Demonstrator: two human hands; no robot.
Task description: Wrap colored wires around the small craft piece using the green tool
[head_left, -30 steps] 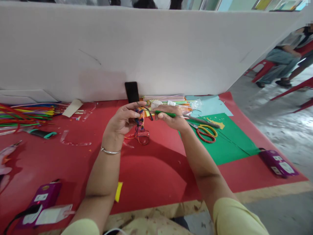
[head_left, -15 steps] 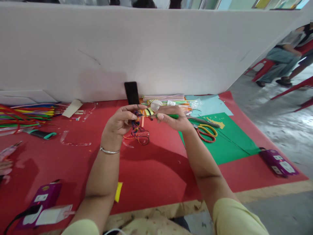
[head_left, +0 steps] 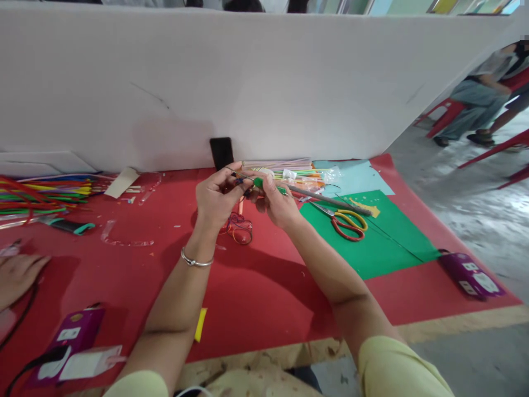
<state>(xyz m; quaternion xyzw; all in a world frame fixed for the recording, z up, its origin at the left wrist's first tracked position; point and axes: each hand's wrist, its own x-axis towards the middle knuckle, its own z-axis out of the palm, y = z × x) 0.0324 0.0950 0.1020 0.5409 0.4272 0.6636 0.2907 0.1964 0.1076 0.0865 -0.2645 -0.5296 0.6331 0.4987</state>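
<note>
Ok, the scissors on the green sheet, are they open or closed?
Closed, or nearly: the scissors lie flat on the green sheet, blades together in one thin line, yellow and red loops side by side. Neither hand touches them.

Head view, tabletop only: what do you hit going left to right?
Another person's hand → colored stick bundle → curved clear plastic strip → left hand → right hand → scissors → purple packet.
</note>
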